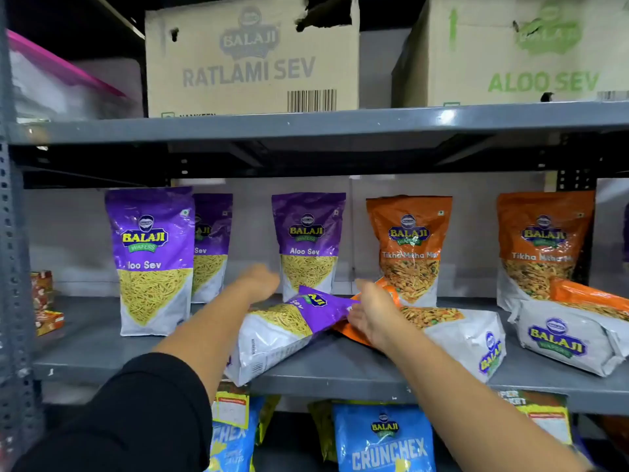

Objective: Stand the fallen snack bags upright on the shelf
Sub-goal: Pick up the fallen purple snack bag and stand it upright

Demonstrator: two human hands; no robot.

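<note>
A purple Aloo Sev bag (282,335) lies fallen on the grey middle shelf (102,356). Its bottom hangs over the front edge and its top rests on a fallen orange Tikha Mitha Mix bag (452,327). My left hand (260,281) is blurred, just above and behind the purple bag's upper left side, fingers apart, holding nothing. My right hand (372,315) is spread over the orange bag, with its fingers touching the purple bag's top edge. A second orange bag (571,330) lies fallen at the right.
Three purple bags (153,260) (212,247) (308,243) and two orange bags (408,247) (541,247) stand upright behind. Cardboard boxes (252,59) fill the shelf above. Blue Crunchex bags (384,441) sit below. Small red packs (44,301) are at the left, next to the shelf post (10,267).
</note>
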